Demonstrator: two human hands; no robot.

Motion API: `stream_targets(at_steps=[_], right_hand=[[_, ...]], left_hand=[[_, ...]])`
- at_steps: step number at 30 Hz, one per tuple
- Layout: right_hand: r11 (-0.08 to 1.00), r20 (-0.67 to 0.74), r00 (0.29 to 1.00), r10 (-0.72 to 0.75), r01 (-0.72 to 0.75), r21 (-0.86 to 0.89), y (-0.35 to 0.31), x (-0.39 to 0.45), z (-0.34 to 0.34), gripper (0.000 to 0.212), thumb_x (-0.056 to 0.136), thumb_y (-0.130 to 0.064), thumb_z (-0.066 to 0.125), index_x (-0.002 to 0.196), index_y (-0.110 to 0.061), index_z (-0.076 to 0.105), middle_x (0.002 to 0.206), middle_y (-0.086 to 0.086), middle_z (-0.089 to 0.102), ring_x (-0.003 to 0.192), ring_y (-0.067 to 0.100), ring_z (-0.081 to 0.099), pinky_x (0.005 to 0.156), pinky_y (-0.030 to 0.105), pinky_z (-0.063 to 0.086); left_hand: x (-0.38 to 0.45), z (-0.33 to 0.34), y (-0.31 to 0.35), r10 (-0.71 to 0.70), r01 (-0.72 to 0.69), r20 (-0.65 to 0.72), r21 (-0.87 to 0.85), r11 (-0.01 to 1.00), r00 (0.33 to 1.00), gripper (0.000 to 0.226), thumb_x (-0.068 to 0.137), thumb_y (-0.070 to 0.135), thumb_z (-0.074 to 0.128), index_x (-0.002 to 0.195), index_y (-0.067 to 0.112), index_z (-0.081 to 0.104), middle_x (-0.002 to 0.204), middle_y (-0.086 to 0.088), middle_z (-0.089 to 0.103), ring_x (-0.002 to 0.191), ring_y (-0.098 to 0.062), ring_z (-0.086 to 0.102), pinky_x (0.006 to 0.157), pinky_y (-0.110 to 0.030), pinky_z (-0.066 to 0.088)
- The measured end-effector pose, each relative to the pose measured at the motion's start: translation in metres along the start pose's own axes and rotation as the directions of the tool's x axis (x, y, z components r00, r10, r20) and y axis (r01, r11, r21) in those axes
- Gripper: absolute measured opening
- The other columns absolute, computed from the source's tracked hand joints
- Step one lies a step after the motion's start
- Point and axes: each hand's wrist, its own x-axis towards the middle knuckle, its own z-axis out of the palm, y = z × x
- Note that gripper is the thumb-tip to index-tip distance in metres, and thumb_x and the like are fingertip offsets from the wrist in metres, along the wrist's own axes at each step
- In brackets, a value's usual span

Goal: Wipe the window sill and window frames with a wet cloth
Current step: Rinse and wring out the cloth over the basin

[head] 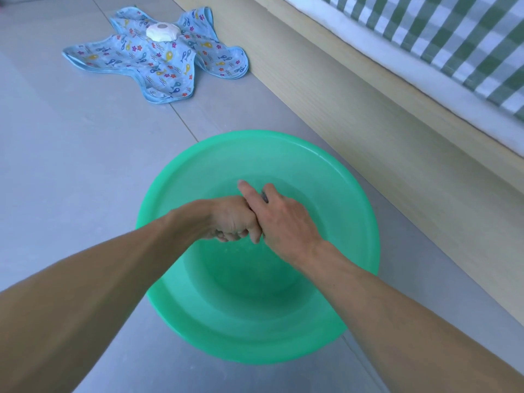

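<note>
A green plastic basin (354,211) with water in it stands on the grey floor. Both my hands meet over its middle. My left hand (229,219) is curled into a fist and my right hand (280,219) wraps round from the right, its index finger sticking out. Between them only a small dark grey bit of cloth (264,197) shows; the rest of it is hidden inside the hands.
A blue fish-patterned cloth (158,61), star-shaped, lies on the floor at the back left with a white round object (162,32) on top. A pale wooden bed frame (368,109) runs along the right, with green-checked bedding (453,32) above it.
</note>
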Motion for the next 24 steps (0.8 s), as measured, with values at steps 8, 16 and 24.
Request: stream_targets(at_steps=[8, 16, 24], right_hand=[[0.988, 0.248, 0.957, 0.152, -0.144, -0.051, 0.004, 0.011, -0.026, 0.028, 0.083, -0.014, 0.058, 0.111, -0.015, 0.059, 0.103, 0.011, 0.068, 0.098, 0.036, 0.065, 0.067, 0.034, 0.036], [0.864, 0.536, 0.789, 0.300, -0.463, 0.197, 0.002, 0.028, -0.012, 0.018, 0.081, -0.020, 0.059, 0.072, -0.012, 0.046, 0.066, 0.003, 0.048, 0.074, 0.035, 0.057, 0.060, 0.029, 0.039], [0.998, -0.082, 0.995, -0.060, 0.059, -0.012, 0.012, -0.007, -0.001, 0.096, 0.064, 0.005, 0.072, 0.150, -0.016, 0.033, 0.136, 0.020, 0.046, 0.096, 0.037, 0.059, 0.069, 0.044, 0.056]], left_hand=[[-0.003, 0.020, 0.008, 0.379, 0.164, -0.439, 0.801, 0.576, 0.815, 0.019, 0.086, 0.029, 0.054, 0.099, 0.020, 0.062, 0.097, -0.009, 0.067, 0.093, -0.034, 0.066, 0.065, -0.032, 0.039], [-0.005, 0.010, -0.010, 0.707, 0.133, -0.392, 0.909, 0.394, 0.589, 0.020, 0.069, 0.020, 0.073, 0.080, 0.014, 0.057, 0.068, -0.008, 0.064, 0.057, -0.033, 0.064, 0.049, -0.028, 0.032], [0.001, -0.001, 0.000, -0.022, 0.046, -0.216, 0.106, 0.993, 0.976, 0.011, 0.076, 0.013, 0.070, 0.075, 0.013, 0.059, 0.052, -0.002, 0.040, 0.043, -0.018, 0.036, 0.045, -0.021, 0.028]])
